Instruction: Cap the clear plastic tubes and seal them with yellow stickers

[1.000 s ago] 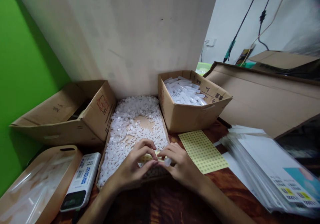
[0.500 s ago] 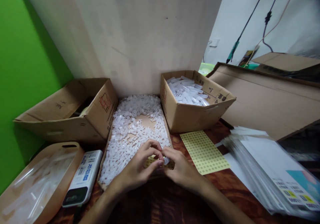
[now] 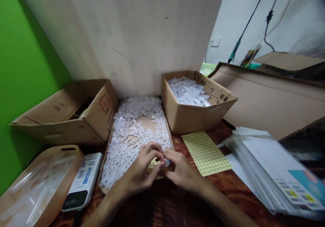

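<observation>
Over the near edge of a shallow cardboard tray [image 3: 147, 122], my left hand [image 3: 149, 164] and my right hand [image 3: 180, 167] meet with fingers curled. A small translucent plastic piece [image 3: 167, 162] sits between their fingertips, partly hidden by them. Both hands are closed in a pinch on it. Something yellow [image 3: 152, 165] shows through the gap inside my left hand's fingers. Many small white translucent plastic parts [image 3: 124, 152] fill the tray beyond my hands. Right of my right hand lies a yellow sheet of small round stickers [image 3: 207, 153].
A cardboard box [image 3: 200, 117] of translucent tubes [image 3: 189, 93] stands behind right, another box [image 3: 73, 129] behind left. A peach-coloured basin [image 3: 73, 156] and a white power bank [image 3: 86, 176] lie left. Stacked plastic-sleeved packets [image 3: 269, 173] lie right, before a large cardboard panel [image 3: 269, 101].
The view has shifted slightly. My hands stay together at the tray's near edge, and the plastic piece between the fingertips has turned a little.
</observation>
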`<state>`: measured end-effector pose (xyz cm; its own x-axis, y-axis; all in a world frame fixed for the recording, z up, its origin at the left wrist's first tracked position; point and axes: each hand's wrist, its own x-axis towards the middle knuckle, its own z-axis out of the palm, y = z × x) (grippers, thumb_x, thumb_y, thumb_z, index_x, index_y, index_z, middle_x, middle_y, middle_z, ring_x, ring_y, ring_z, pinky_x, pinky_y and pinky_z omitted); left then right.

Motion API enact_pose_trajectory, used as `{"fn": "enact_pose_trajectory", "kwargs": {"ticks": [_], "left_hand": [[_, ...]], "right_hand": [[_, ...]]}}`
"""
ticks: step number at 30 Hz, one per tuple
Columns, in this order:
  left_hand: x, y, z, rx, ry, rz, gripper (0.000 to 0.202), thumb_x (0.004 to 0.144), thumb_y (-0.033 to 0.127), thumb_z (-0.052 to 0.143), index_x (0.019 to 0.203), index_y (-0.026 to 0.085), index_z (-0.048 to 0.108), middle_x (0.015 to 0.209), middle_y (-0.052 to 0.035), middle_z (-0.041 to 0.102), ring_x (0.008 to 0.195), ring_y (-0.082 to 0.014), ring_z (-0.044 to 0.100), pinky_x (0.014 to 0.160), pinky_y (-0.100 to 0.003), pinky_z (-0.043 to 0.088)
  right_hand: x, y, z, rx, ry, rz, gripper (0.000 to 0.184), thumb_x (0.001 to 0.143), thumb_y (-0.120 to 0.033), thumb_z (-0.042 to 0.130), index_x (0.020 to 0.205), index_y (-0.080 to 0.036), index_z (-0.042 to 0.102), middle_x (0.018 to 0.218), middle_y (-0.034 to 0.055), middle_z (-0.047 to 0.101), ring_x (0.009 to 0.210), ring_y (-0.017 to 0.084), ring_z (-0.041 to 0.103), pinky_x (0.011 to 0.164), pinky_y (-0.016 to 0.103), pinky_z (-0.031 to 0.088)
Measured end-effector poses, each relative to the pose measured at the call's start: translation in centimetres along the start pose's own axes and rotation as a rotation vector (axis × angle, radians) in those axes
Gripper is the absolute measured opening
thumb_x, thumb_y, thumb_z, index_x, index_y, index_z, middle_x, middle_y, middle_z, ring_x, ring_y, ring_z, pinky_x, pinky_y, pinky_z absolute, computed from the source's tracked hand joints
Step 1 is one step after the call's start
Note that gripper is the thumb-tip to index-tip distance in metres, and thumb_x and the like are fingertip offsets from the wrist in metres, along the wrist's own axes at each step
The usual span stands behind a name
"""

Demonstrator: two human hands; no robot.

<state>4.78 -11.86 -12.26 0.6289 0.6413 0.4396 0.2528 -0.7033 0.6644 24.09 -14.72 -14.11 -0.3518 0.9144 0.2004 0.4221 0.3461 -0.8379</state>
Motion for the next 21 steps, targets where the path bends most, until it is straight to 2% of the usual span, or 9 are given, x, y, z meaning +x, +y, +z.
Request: {"fn": "enact_pose_trajectory", "kwargs": {"ticks": [7, 12, 16, 21], "left_hand": [[0.0, -0.1, 0.1, 0.037, 0.016, 0.035, 0.015, 0.094, 0.008, 0.058, 0.101, 0.021, 0.058, 0.108, -0.0062, 0.057, 0.107, -0.0202, 0.054, 0.095, -0.035, 0.042], [0.3, 0.0, -0.1, -0.076, 0.03, -0.027, 0.017, 0.093, 0.011, 0.061, 0.107, 0.021, 0.058, 0.111, -0.0075, 0.057, 0.11, -0.0212, 0.055, 0.097, -0.036, 0.045], [0.6, -0.1, -0.9, -0.149, 0.102, -0.064, 0.018, 0.094, 0.019, 0.064, 0.111, 0.021, 0.059, 0.106, -0.0068, 0.058, 0.104, -0.0206, 0.057, 0.093, -0.034, 0.048], [0.9, -0.5, -1.9, -0.134, 0.249, -0.099, 0.006, 0.098, 0.022, 0.06, 0.103, 0.02, 0.063, 0.098, -0.0043, 0.059, 0.096, -0.0175, 0.057, 0.09, -0.032, 0.046]], "right_hand": [[0.0, 0.0, 0.0, -0.008, -0.009, 0.013, 0.002, 0.092, -0.014, 0.065, 0.092, -0.016, 0.065, 0.095, 0.0041, 0.064, 0.088, 0.018, 0.061, 0.081, 0.03, 0.048], [-0.1, -0.6, -0.2, 0.006, -0.021, -0.014, 0.006, 0.091, -0.014, 0.065, 0.096, -0.018, 0.065, 0.1, 0.0048, 0.066, 0.096, 0.019, 0.063, 0.086, 0.031, 0.048], [-0.3, -1.3, -0.6, -0.037, -0.014, -0.027, 0.009, 0.092, -0.02, 0.065, 0.101, -0.019, 0.065, 0.101, 0.0044, 0.065, 0.097, 0.02, 0.061, 0.086, 0.032, 0.046], [-0.4, -1.6, -1.0, -0.041, -0.048, -0.082, 0.022, 0.101, -0.028, 0.045, 0.103, -0.02, 0.066, 0.096, 0.0045, 0.062, 0.09, 0.02, 0.059, 0.081, 0.033, 0.044]]}}
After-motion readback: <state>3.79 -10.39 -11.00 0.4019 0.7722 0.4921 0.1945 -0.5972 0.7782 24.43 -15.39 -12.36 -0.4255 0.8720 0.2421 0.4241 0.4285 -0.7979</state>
